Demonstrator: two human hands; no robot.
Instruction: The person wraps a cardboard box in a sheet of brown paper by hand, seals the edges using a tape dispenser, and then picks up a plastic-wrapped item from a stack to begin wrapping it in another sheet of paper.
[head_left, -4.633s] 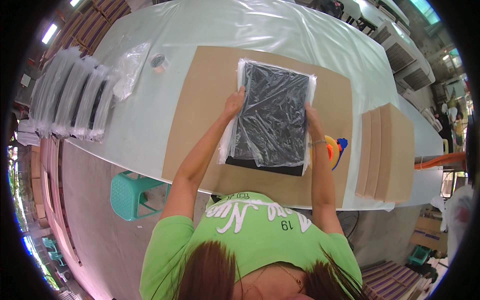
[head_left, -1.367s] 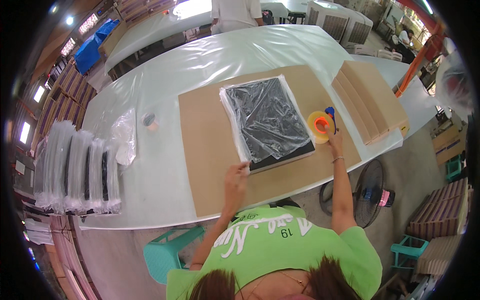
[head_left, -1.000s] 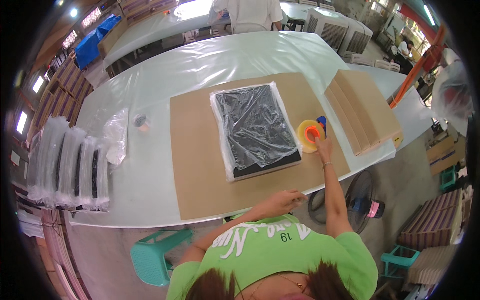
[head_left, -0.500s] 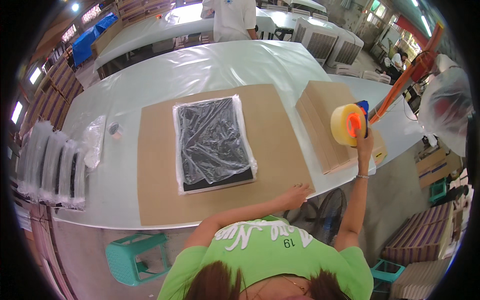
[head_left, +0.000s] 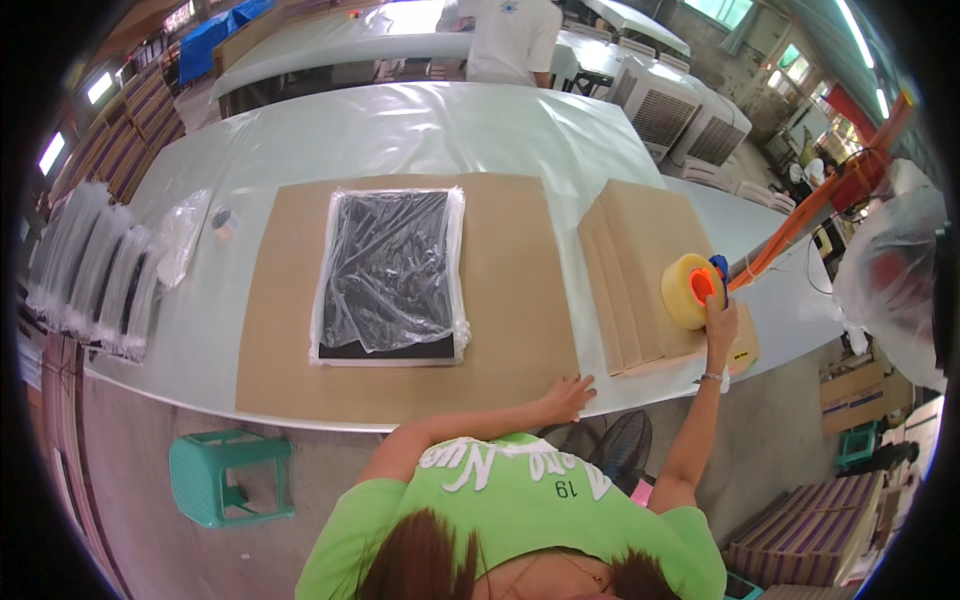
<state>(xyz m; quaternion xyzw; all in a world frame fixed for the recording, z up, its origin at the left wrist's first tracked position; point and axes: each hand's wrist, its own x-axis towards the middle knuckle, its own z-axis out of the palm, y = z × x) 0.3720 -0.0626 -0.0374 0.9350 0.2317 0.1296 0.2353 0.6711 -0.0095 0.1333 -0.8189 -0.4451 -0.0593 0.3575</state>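
Observation:
A tape dispenser with a wide yellowish roll (head_left: 684,291), an orange core and a blue part is in my right hand (head_left: 720,328), over the right side of a folded cardboard stack (head_left: 640,265). My left hand (head_left: 568,399) lies at the near right corner of a flat brown cardboard sheet (head_left: 510,330), fingers stretched out and holding nothing. On that sheet rests a dark rectangular panel (head_left: 388,275) with white edges, wrapped in clear plastic. Whether the dispenser touches the cardboard below it, I cannot tell.
Several plastic-wrapped panels (head_left: 90,270) stand at the table's left end, near a small tape roll (head_left: 224,221) and clear plastic (head_left: 184,235). A green stool (head_left: 225,475) is below the near edge. An orange-wrapped post (head_left: 800,235) rises at right. Across the table stands a person (head_left: 512,40).
The view has shifted, so the table's things sit further left. My right hand has brought the tape dispenser a little nearer to me over the cardboard stack. My left hand stays at the sheet's corner.

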